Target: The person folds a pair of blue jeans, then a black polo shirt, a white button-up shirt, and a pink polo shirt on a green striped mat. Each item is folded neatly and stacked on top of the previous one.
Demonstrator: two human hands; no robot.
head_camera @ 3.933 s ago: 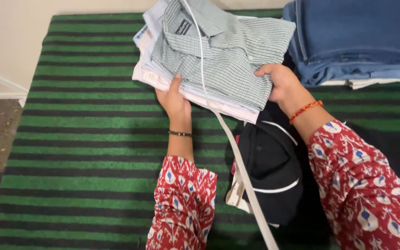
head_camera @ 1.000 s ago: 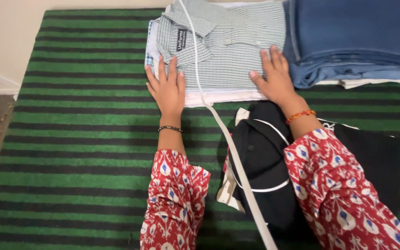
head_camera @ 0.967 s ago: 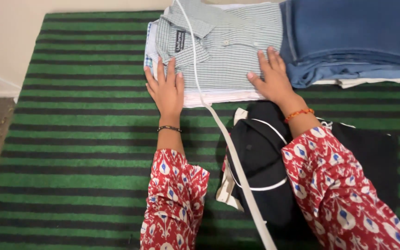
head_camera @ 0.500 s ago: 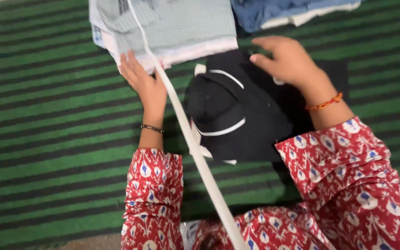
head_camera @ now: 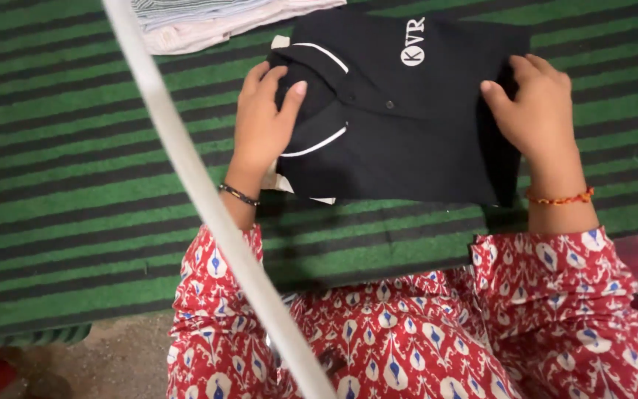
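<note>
Left hand (head_camera: 261,122) covers black shirt (head_camera: 400,125) collar; right hand (head_camera: 539,111) hides its edge.
</note>
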